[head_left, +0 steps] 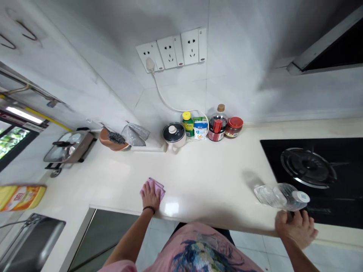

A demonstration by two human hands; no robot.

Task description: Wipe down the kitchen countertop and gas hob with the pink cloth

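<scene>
My left hand (150, 197) presses down on a folded pink-purple cloth (160, 186) on the white countertop (204, 170). Its fingers lie over the cloth, and a dark band circles the wrist. At the counter's front edge on the right is my right hand (297, 228), with thumb and fingers apart and nothing visible between them. Just beyond those fingers stands a clear plastic bottle (272, 195) with a white cap, beside the hob. Whether the fingertips touch the bottle, I cannot tell.
A black gas hob (309, 164) lies right. Along the back wall are a small lidded pot (174, 139), a green yellow-capped bottle (188, 124), a dark sauce bottle (217, 128) and a red-lidded jar (234, 127). An electric pan (69, 145) and sink (39, 241) are left.
</scene>
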